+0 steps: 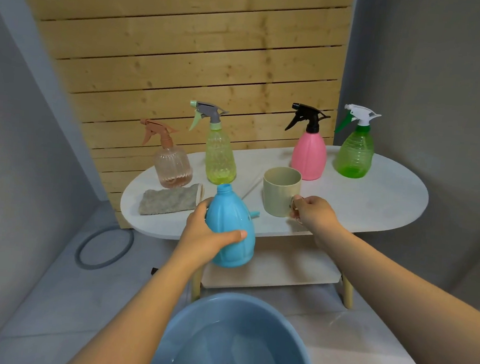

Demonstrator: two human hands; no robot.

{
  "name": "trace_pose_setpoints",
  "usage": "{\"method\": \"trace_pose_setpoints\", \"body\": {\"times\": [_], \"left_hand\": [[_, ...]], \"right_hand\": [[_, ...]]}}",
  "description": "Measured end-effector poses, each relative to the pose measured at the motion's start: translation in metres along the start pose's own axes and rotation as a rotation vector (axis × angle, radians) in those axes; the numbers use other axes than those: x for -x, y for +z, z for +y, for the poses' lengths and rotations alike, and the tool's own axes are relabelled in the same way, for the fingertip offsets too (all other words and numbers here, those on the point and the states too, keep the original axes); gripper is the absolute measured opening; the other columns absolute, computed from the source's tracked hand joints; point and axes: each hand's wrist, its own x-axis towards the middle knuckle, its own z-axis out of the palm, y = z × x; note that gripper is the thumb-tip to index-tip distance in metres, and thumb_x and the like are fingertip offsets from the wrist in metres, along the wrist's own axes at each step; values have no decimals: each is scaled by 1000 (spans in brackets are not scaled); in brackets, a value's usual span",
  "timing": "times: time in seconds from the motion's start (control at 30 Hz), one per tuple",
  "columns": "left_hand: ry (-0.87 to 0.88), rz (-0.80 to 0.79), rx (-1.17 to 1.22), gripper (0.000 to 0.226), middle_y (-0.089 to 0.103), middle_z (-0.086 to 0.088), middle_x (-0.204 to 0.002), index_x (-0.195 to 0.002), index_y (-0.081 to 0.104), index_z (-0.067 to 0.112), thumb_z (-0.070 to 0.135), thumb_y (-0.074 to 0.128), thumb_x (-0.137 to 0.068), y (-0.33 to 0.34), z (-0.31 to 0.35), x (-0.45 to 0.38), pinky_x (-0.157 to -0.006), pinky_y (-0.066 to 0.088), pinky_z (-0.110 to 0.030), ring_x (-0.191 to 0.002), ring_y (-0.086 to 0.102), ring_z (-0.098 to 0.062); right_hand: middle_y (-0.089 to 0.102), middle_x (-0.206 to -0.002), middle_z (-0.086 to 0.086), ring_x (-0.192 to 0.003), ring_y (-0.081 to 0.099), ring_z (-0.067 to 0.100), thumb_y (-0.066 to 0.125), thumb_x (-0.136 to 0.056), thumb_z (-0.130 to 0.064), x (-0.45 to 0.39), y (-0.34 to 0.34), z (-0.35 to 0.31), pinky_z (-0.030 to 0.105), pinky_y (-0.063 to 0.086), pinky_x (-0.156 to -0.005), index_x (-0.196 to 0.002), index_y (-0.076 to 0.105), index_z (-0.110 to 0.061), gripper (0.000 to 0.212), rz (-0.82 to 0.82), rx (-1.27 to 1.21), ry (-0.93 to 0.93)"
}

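Note:
My left hand [204,238] grips a light blue spray bottle body [231,224] with its neck open and no spray head, held upright in front of the table's near edge. Part of a blue piece [255,214] shows on the table behind it. My right hand [312,212] holds the handle of a beige mug [280,190] that stands on the white oval table [375,204]. A blue basin [237,342] with water sits on the floor below, close to me.
Along the table's back stand a pale pink ribbed spray bottle [172,165], a yellow-green one [220,158], a pink one with a black head [309,155] and a green one [354,155]. A grey cloth [169,202] lies at the left. A grey hose [104,248] loops on the floor.

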Motion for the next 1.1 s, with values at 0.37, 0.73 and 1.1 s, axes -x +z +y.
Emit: {"method": "trace_pose_setpoints", "body": {"times": [0.37, 0.73, 1.1], "left_hand": [[-86, 114, 84, 67, 58, 7, -109, -121, 45, 25, 18, 84, -67, -16, 1, 44, -77, 51, -32, -97, 59, -14], [-451, 120, 34, 84, 58, -6, -116, -115, 42, 19, 36, 84, -44, -20, -103, 107, -83, 55, -43, -97, 62, -23], [-572, 87, -142, 84, 48, -7, -125, -125, 38, 22, 34, 87, -58, -19, -185, 108, -87, 51, -42, -105, 56, -26]], "right_hand": [[54, -74, -5, -71, 49, 12, 44, -97, -29, 76, 2, -8, 21, 36, -61, -78, 52, -17, 24, 37, -147, -282], [67, -77, 8, -73, 58, 24, 57, -91, -36, 122, 43, 71, 29, 42, -65, -71, 55, -10, 32, -225, 225, -345], [45, -58, -4, -76, 47, 22, 61, -84, -46, 98, 107, 157, 33, 29, -75, -56, 37, -18, 47, -302, 519, -20]]}}
